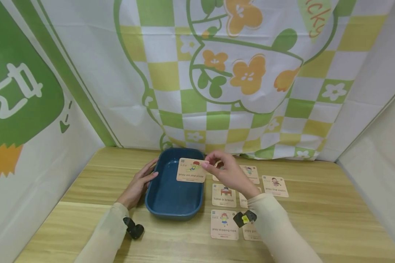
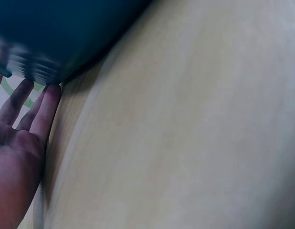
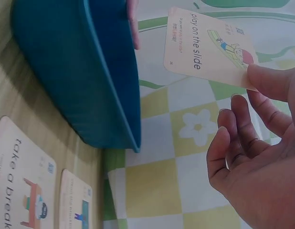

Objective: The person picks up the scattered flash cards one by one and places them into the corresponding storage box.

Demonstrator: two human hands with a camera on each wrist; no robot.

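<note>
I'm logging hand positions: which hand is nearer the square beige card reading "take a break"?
Right. The right hand is raised close by that card; the left hand is across the blue rectangular plastic tray, touching its left side.

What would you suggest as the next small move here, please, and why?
I would probably lower the "play on the slide" card into the blue tray, since the right hand pinches it above the opening in the head view, while the left hand holds the tray's side, which may keep it steady.
</note>
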